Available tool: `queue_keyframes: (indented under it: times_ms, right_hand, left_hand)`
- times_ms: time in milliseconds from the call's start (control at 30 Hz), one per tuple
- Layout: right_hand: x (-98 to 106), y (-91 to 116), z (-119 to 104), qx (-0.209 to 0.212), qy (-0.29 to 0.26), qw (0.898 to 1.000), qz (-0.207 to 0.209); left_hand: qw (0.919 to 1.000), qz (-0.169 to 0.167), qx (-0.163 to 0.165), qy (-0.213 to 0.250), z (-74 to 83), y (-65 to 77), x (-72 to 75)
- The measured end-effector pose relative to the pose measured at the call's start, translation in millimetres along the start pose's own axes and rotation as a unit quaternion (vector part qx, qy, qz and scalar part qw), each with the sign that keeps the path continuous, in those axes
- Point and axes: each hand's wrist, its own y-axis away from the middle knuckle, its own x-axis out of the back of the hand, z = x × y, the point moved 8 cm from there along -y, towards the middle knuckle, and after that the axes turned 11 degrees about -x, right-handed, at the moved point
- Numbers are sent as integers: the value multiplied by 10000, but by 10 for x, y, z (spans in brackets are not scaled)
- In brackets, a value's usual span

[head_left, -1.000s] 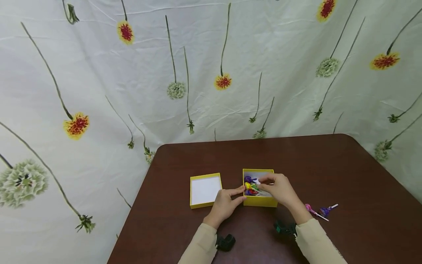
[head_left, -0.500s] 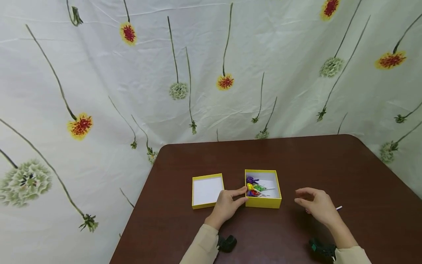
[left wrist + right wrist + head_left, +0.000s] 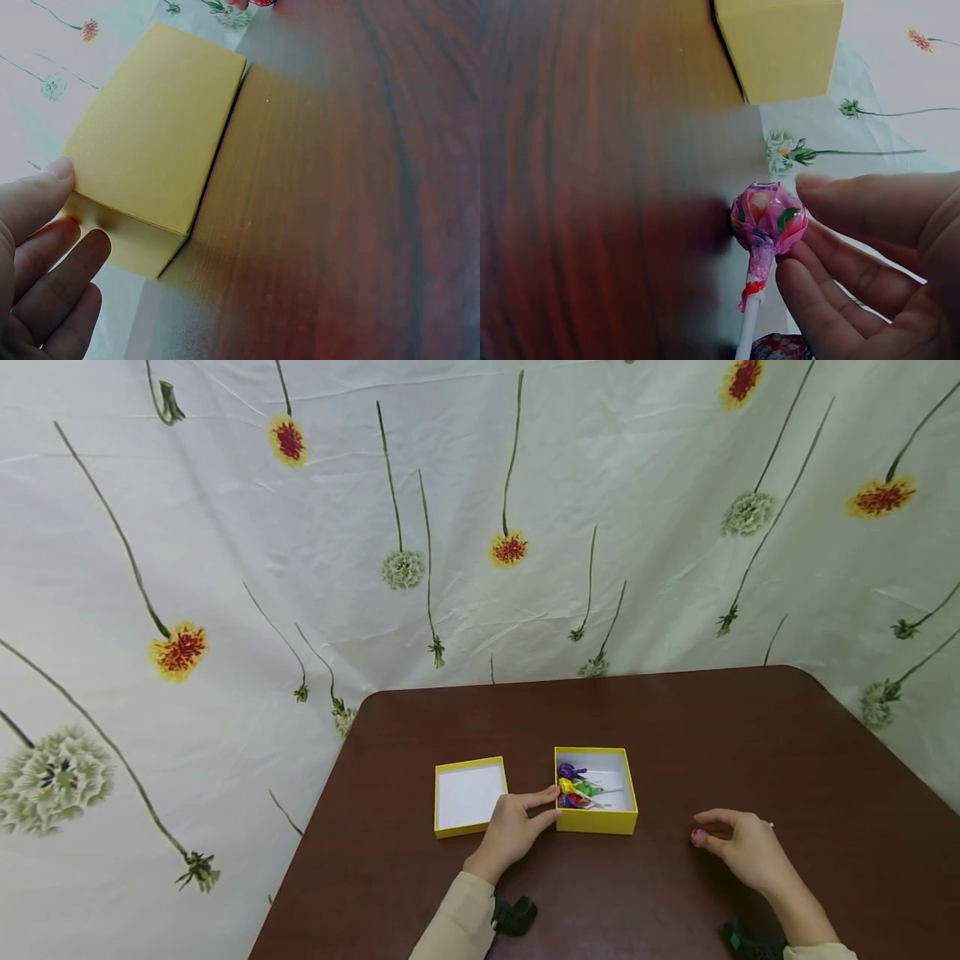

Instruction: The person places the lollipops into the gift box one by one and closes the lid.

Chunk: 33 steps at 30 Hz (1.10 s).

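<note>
The yellow box (image 3: 596,822), white inside, stands open-topped on the table with several wrapped lollipops (image 3: 573,787) heaped toward its left side. My left hand (image 3: 512,831) steadies this box at its left side; in the left wrist view the thumb touches the corner and the other fingers are loosely extended. To the right of the box, my right hand (image 3: 750,852) pinches a pink-wrapped lollipop (image 3: 769,217) by its round head, between thumb and fingers, its white stick pointing away. A second, dark-wrapped lollipop (image 3: 781,346) lies beside it, mostly hidden by the hand.
A shallow yellow lid (image 3: 468,795), white inside, lies left of the box, partly behind my left hand. The dark brown table (image 3: 675,718) ends at a flower-printed cloth (image 3: 450,510) hanging behind it.
My right hand has left the box and moved right and nearer, down to the lollipops on the table, now pinching the pink one. The left hand stays at the box.
</note>
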Motion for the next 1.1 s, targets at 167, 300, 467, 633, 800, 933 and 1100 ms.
queue_keyframes:
  times_ms: [167, 300, 467, 633, 800, 933, 1100]
  right_hand:
    - [-17, 25, 23, -36, 369, 9993, 98]
    - [-33, 36, 51, 4, 382, 9992, 149]
    - [-28, 32, 54, 84, 420, 9986, 318]
    - [6, 36, 31, 196, 567, 9963, 610]
    - [67, 47, 0, 249, 689, 9926, 965]
    - [83, 54, -22, 261, 642, 9923, 1030]
    - [81, 58, -66, 332, 466, 9923, 1099]
  left_hand:
    - [10000, -18, 5, 22, -3, 8, -18]
    - [10000, -32, 4, 7, -13, 6, -23]
    - [10000, -47, 49, -3, -14, 8, -16]
    - [10000, -26, 32, -14, -5, 10, -8]
    - [10000, -12, 7, 21, 3, 11, -5]
    - [10000, -14, -4, 17, 4, 12, -5]
    - [10000, -10, 10, 38, 4, 12, -5]
